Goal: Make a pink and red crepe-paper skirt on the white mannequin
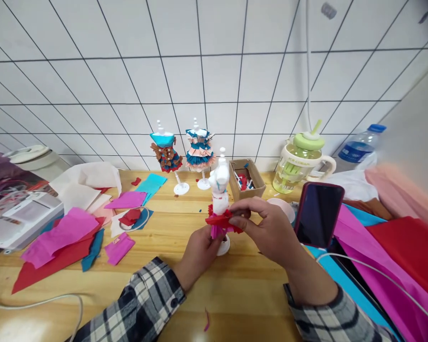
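A small white dress-form mannequin stands upright on a round base in front of me, with red and magenta ruffled paper around its lower part. My right hand pinches the red paper at the mannequin's right side between thumb and fingers. Low on the left, my left hand closes around the magenta ruffle and the stand below it; its fingertips are partly hidden. Behind stand two dressed mannequins, one in turquoise, brown and red, the other in blue and peach ruffles.
Coloured paper scraps and a white device lie left. Behind the mannequin sits a small cardboard box. Rightward are a green-lidded cup, a phone, a water bottle, coloured sheets and a white cable.
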The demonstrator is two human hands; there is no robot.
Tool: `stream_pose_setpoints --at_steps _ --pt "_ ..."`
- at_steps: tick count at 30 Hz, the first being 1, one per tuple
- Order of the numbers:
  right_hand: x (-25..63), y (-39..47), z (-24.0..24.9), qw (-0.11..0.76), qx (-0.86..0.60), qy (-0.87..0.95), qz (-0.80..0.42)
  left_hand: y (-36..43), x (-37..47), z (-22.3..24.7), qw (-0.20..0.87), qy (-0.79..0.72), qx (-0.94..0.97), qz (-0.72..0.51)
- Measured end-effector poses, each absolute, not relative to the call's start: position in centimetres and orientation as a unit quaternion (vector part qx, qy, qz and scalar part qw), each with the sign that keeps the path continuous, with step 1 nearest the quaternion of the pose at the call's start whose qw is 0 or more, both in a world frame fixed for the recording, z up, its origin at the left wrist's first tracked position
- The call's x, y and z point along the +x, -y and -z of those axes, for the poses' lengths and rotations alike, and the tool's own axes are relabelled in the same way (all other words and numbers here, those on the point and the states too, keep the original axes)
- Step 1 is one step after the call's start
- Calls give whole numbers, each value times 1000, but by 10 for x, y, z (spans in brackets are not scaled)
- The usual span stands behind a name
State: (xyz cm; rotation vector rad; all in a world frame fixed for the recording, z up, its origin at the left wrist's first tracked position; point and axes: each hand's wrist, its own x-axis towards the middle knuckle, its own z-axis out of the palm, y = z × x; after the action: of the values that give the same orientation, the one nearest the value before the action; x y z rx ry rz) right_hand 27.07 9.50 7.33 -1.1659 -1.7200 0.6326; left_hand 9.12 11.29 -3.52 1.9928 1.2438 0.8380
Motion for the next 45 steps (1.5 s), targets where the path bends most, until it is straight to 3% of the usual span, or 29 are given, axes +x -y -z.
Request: stream_pose_setpoints --at_steps 7,12,23,30,39,45 --pt "272 -96 -67 455 -510 660 -314 -111 92 37 378 -483 710 -347" --pt "292 -85 -88 403 -381 700 -450 -110 90 39 394 -481 702 -347" --pt "273 -94 -72 438 -524 705 -189 -106 91 34 363 -471 731 -334" --pt "272 -96 -65 435 -536 708 -150 -105 90 33 359 -482 725 -336" --pt "279 -98 -65 344 -545 754 -131 -106 88 36 355 -452 745 -337" --pt "279 -95 -66 353 -547 750 -122 -107 89 34 360 -449 748 -332"
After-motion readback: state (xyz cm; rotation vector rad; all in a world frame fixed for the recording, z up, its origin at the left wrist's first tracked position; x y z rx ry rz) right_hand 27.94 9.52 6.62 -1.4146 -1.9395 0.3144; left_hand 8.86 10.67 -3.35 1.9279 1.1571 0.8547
